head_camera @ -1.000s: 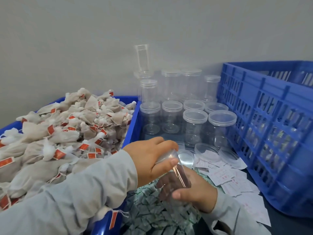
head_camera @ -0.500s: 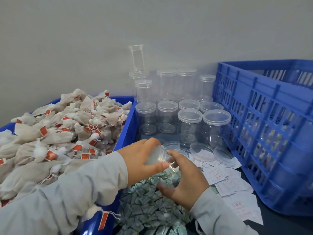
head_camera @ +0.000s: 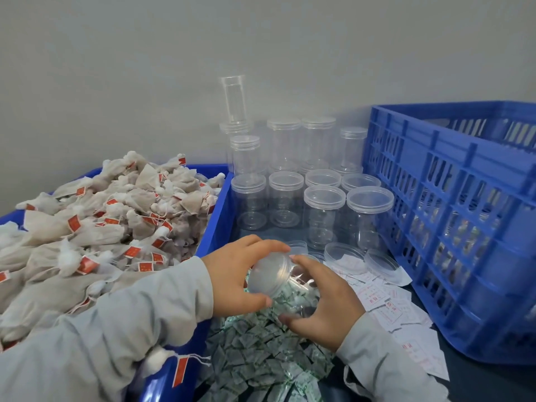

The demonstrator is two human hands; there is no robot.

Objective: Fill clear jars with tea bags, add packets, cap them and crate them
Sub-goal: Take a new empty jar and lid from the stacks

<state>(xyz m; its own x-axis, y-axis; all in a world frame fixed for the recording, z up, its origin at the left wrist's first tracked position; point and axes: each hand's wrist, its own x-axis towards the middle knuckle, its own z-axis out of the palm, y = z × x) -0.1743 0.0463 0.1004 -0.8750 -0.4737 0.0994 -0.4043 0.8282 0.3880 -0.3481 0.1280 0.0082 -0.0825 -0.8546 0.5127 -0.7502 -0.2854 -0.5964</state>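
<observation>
The left hand (head_camera: 232, 274) is curling its fingers round the lid (head_camera: 268, 274) of a clear jar (head_camera: 293, 291), which is lying tilted between both palms; the right hand (head_camera: 322, 300) is gripping the jar's body, just above green packets (head_camera: 261, 355) under its fingers

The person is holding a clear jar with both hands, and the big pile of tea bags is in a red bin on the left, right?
Almost. Both the left hand and the right hand do hold the clear jar, and the tea bags are piled on the left, but the head view shows their bin is blue, not red.
</observation>
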